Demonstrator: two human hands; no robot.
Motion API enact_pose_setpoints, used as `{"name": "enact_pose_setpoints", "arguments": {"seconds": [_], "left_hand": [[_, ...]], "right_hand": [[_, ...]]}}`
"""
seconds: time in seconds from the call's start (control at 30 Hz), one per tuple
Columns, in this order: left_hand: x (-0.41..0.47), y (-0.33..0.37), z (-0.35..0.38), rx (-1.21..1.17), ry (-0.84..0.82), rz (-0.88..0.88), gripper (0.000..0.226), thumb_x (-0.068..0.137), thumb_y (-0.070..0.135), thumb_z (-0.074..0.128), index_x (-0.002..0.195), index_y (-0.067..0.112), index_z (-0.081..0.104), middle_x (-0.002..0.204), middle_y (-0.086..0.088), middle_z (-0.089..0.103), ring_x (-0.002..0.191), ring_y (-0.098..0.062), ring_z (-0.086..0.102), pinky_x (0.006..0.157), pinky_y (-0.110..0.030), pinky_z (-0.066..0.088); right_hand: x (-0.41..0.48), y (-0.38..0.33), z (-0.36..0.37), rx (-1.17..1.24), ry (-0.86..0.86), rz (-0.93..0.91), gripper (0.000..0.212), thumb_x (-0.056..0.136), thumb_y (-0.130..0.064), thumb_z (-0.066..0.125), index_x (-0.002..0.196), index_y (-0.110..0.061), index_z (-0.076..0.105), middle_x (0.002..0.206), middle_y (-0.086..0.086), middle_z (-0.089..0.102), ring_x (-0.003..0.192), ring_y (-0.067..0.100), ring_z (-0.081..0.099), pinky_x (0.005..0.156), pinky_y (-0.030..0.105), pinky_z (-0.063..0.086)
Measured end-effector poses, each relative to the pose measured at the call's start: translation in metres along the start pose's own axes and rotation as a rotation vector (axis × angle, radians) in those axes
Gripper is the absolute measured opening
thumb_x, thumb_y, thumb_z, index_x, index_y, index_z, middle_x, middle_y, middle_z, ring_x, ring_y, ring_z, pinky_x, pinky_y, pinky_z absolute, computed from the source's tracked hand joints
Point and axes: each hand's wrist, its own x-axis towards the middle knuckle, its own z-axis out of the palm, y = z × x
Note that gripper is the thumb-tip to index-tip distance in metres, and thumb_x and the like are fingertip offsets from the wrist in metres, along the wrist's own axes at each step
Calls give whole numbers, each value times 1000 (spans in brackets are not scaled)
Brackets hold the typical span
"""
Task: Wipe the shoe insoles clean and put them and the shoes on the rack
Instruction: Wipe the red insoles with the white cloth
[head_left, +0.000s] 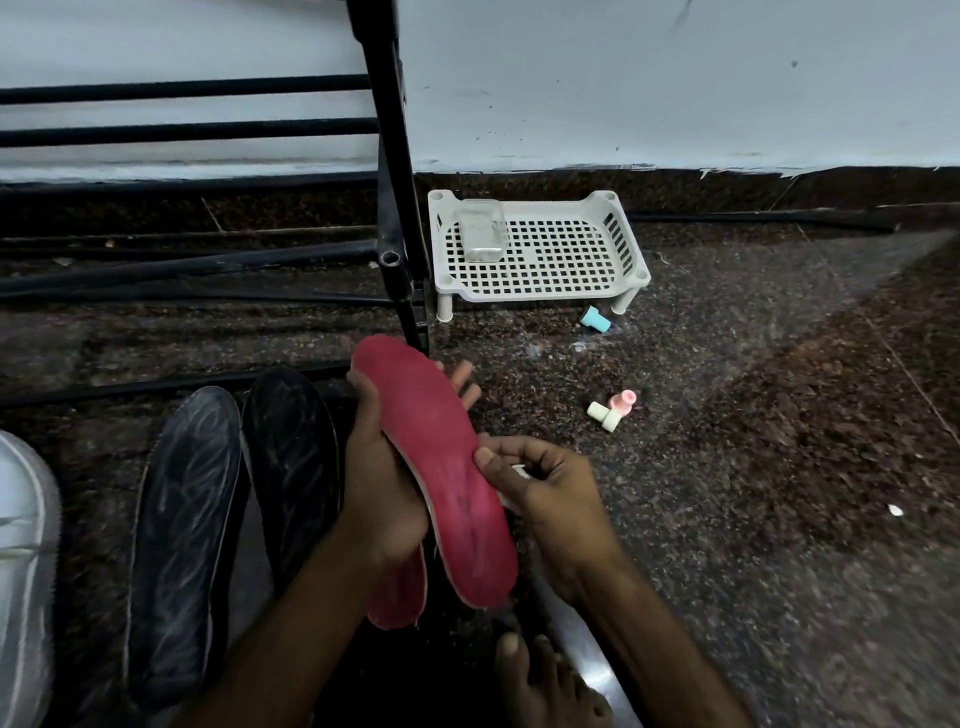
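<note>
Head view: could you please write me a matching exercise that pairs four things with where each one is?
Things: 1 red insole; 2 black insoles; 3 clear container; 4 teal piece.
Places: A on the white tray; B on the floor before the tray; C held by left hand and right hand; D on the floor beside the left hand.
Pairs: 1-C, 2-D, 3-A, 4-B.

The dark speckled floor carries two black insoles just left of the left hand, a white shoe farther left and a red insole under that hand's wrist. A white tray stands beyond the hands. Teal, pink and cream caps lie beyond the right hand.
</note>
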Motion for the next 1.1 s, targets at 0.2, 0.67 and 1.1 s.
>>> {"name": "enact_pose_setpoints", "arguments": {"seconds": [0.2, 0.67, 1.1], "left_hand": [[-17, -31, 7, -101, 78, -29, 90, 84, 77, 25, 139, 9, 48, 138, -12, 57, 130, -26, 52, 115, -46, 29], [-16, -34, -5, 84, 159, -92, 103, 62, 90, 44, 120, 7, 66, 127, -22, 62, 118, -34, 61, 110, -51, 37], [-14, -27, -4, 61, 51, -179, 113, 65, 94, 16, 133, 16, 60, 136, -12, 59, 126, -27, 56, 114, -44, 30]], "right_hand": [[-7, 6, 2, 36, 100, -72, 3, 86, -8, 72, 87, -9, 75, 81, 13, 73, 72, 21, 67, 70, 37, 53], [-11, 6, 21, -781, 2, -696, 29, 85, 0, 64, 108, -18, 62, 96, -7, 67, 92, 11, 62, 79, 31, 51], [-15, 7, 21, -735, 41, -618, 25, 83, -1, 65, 101, -17, 59, 96, -8, 68, 91, 5, 64, 78, 31, 53]]}}
